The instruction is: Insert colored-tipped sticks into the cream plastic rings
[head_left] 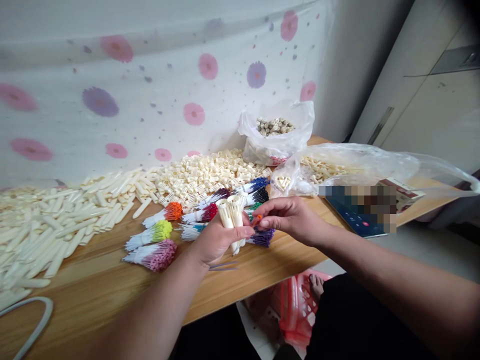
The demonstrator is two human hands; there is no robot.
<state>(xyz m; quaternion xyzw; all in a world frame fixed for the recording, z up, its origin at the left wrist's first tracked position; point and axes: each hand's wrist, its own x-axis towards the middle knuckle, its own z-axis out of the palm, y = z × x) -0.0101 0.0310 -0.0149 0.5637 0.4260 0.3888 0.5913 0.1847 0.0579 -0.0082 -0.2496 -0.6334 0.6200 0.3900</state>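
Observation:
My left hand (219, 240) is closed around several cream plastic tubes (231, 212) that look like pen barrels, held upright with their open ends up. Just to the right of them, my right hand (294, 217) pinches a small orange-tipped piece (258, 217) between thumb and fingertips; the rest of that piece is hidden. Around both hands lie bundles of thin white sticks with coloured tips: an orange bundle (173, 211), a yellow bundle (162, 230), a pink bundle (159, 255), a purple bundle (265, 237) and a blue bundle (257, 185), among others.
Long cream tubes (75, 220) are heaped at the left, short slotted cream parts (210, 172) behind the bundles. Plastic bags of small parts, one bag (277, 142) upright, stand at the back right. A phone-like screen (352, 212) lies at the table's (292, 250) right edge.

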